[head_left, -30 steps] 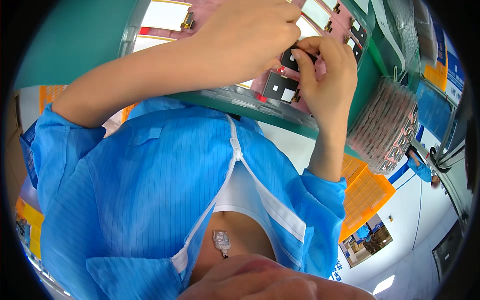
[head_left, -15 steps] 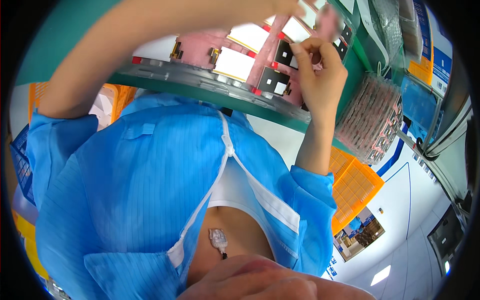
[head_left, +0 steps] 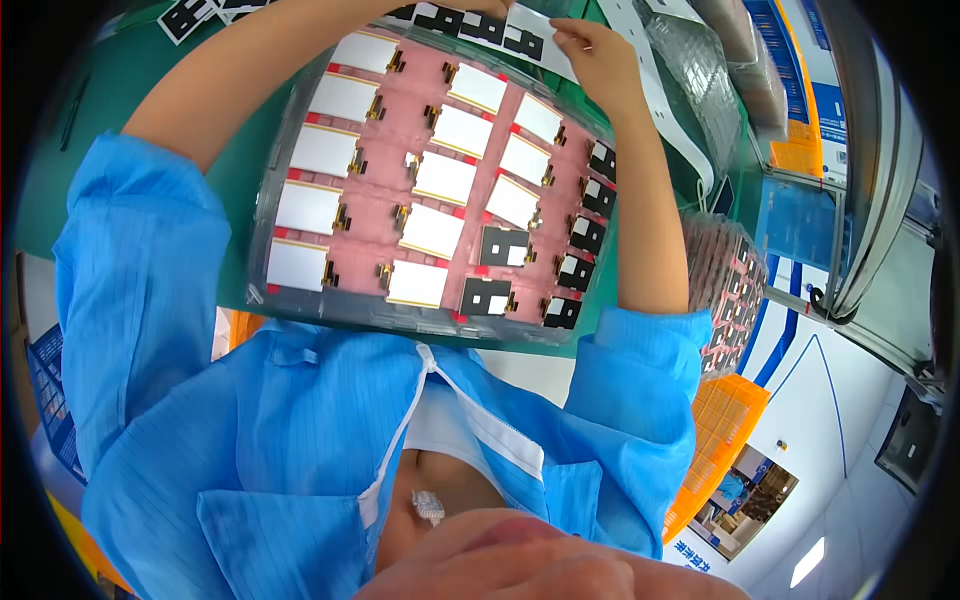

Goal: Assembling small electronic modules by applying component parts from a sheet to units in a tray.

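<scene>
My right hand point(head_left: 600, 60) pinches a white backing strip of black labels point(head_left: 500, 30) above the pink tray point(head_left: 400, 180) | left hand out of view, grip unknown | risk: strip sags, labels sticking crooked on white cells point(head_left: 440, 178).

Your right hand point(head_left: 597, 52) pinches a white strip of black labels point(head_left: 487, 27) beyond the clear tray of pink-backed white panels point(head_left: 420, 185)
</scene>
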`<state>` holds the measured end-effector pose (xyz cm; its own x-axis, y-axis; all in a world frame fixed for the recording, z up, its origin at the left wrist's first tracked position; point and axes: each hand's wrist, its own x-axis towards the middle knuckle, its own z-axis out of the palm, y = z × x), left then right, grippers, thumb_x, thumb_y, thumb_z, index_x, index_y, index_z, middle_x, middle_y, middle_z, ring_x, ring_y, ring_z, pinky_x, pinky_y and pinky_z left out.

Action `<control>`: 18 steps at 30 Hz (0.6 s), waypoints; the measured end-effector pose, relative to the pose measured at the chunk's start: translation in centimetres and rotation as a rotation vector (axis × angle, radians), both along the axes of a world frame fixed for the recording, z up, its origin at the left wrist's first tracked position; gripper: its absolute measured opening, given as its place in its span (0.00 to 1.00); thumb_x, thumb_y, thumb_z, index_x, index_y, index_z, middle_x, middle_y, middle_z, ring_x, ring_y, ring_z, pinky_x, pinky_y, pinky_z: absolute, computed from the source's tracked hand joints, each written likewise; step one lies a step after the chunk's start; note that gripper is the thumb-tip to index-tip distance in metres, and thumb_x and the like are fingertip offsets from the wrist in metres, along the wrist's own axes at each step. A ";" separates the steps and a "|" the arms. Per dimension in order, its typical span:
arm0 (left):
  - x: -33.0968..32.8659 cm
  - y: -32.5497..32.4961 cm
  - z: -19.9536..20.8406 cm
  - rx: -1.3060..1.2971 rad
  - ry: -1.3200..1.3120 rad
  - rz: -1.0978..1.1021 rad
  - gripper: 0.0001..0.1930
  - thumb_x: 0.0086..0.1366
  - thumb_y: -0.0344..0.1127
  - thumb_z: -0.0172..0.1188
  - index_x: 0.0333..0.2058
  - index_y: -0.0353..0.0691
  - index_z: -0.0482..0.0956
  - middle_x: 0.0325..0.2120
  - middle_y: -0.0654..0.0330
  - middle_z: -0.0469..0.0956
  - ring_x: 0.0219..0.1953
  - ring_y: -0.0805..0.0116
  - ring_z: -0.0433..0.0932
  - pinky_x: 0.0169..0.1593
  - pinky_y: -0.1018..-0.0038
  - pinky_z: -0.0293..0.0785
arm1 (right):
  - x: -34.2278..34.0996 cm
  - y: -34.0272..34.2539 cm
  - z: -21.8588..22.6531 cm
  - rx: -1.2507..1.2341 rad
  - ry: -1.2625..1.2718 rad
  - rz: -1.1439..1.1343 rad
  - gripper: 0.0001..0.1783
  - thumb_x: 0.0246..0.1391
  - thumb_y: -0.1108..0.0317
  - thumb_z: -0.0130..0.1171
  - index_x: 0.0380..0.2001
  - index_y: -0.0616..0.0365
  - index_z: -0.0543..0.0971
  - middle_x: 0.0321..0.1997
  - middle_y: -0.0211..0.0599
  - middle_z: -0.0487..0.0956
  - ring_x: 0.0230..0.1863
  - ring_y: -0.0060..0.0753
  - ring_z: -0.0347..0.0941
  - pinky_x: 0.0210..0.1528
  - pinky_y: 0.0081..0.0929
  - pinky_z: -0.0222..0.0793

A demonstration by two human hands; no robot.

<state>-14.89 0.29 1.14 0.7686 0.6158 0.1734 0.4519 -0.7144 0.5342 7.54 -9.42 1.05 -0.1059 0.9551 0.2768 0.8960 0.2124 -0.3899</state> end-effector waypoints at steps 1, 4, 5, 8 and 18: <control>0.8 -0.4 0.5 0.032 -0.028 -0.050 0.10 0.47 0.36 0.73 0.30 0.41 0.87 0.27 0.56 0.84 0.31 0.60 0.83 0.36 0.67 0.78 | 1.1 1.0 -0.4 -0.062 -0.097 0.035 0.17 0.55 0.58 0.63 0.46 0.52 0.84 0.39 0.39 0.84 0.39 0.34 0.79 0.44 0.29 0.73; 1.7 0.2 -0.2 0.050 -0.118 -0.187 0.14 0.45 0.39 0.75 0.31 0.40 0.87 0.27 0.56 0.84 0.32 0.61 0.83 0.37 0.68 0.78 | 1.4 2.0 -1.2 -0.105 -0.289 0.111 0.23 0.48 0.52 0.69 0.45 0.52 0.84 0.48 0.42 0.81 0.43 0.43 0.79 0.46 0.36 0.72; 2.1 0.6 -0.6 -0.098 -0.091 -0.141 0.13 0.45 0.38 0.75 0.29 0.40 0.87 0.26 0.56 0.84 0.31 0.60 0.83 0.37 0.68 0.78 | 1.2 2.0 -1.2 -0.084 -0.312 0.135 0.24 0.47 0.52 0.69 0.45 0.52 0.84 0.49 0.42 0.80 0.44 0.44 0.79 0.46 0.36 0.72; 3.8 1.6 -2.2 -0.168 -0.060 0.050 0.07 0.47 0.36 0.73 0.27 0.43 0.87 0.24 0.57 0.84 0.28 0.60 0.83 0.34 0.68 0.78 | -1.7 0.2 0.8 0.010 0.232 0.329 0.11 0.43 0.69 0.68 0.33 0.59 0.84 0.35 0.45 0.80 0.39 0.49 0.77 0.41 0.40 0.71; 5.6 3.5 -2.4 -0.027 0.033 0.000 0.07 0.43 0.34 0.74 0.22 0.41 0.86 0.21 0.55 0.83 0.27 0.60 0.83 0.33 0.69 0.78 | -1.9 0.6 0.0 -0.063 -0.056 0.019 0.13 0.37 0.71 0.71 0.30 0.62 0.81 0.35 0.50 0.80 0.42 0.52 0.76 0.46 0.40 0.71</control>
